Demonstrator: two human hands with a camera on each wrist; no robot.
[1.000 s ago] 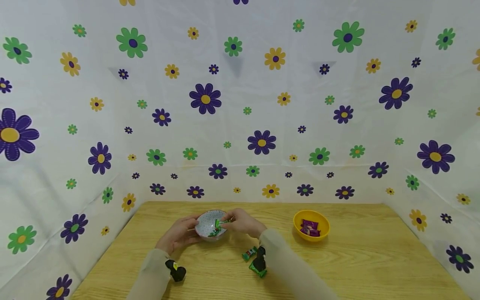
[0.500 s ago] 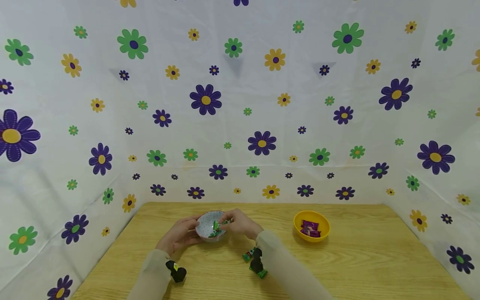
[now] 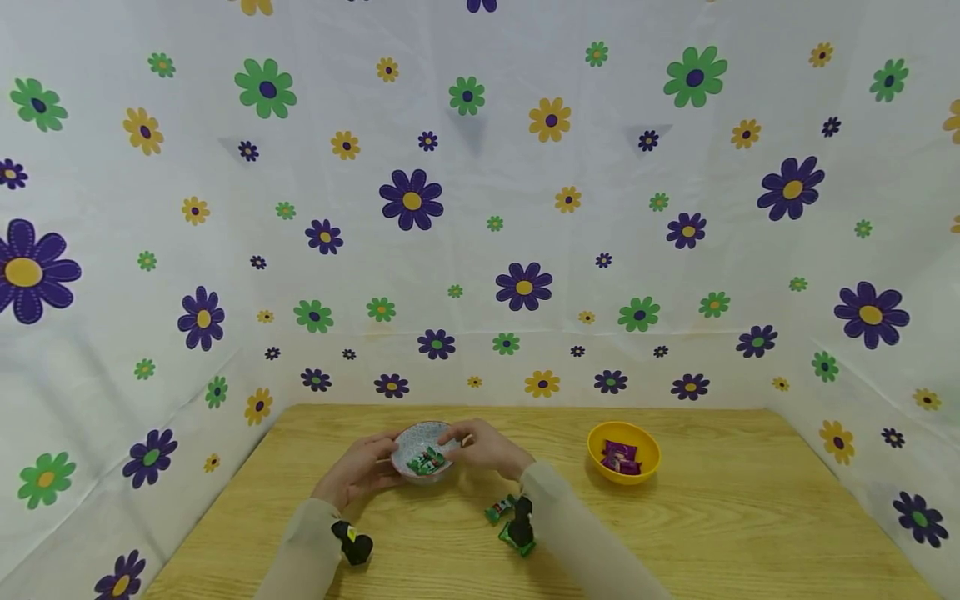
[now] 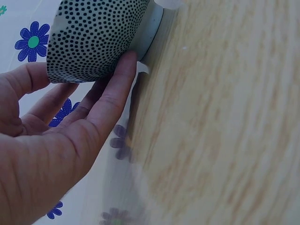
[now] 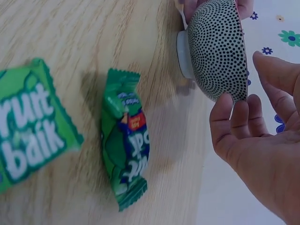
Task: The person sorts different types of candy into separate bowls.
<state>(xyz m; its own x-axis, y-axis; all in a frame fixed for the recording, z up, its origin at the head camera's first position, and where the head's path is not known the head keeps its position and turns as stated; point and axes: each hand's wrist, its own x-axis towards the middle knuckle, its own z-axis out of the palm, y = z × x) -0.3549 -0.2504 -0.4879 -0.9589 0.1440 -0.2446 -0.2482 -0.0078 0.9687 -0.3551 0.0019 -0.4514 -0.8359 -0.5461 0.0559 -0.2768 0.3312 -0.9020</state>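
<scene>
A small bowl [image 3: 411, 438], dotted black on pale outside [image 5: 218, 51], stands on the table with several green-wrapped candies [image 3: 426, 462] inside. My left hand [image 3: 362, 468] holds it from the left, thumb at the rim and a finger reaching down to the foot in the left wrist view. My right hand [image 3: 487, 450] hovers at the bowl's right rim, its fingers loosely bent with nothing held; in the right wrist view the fingertips [image 5: 225, 105] are right at the bowl's edge. Two more green candies [image 5: 125, 140] lie on the table below the right wrist.
Farther right stands a yellow bowl [image 3: 651, 454] with purple-wrapped candies [image 3: 621, 457] in it. The wooden table [image 3: 720, 517] is bordered at the back and sides by a white flowered cloth [image 3: 480, 250].
The right hand has let go of a green candy, which now lies in the dotted bowl with the others. The left hand has stayed on the bowl.
</scene>
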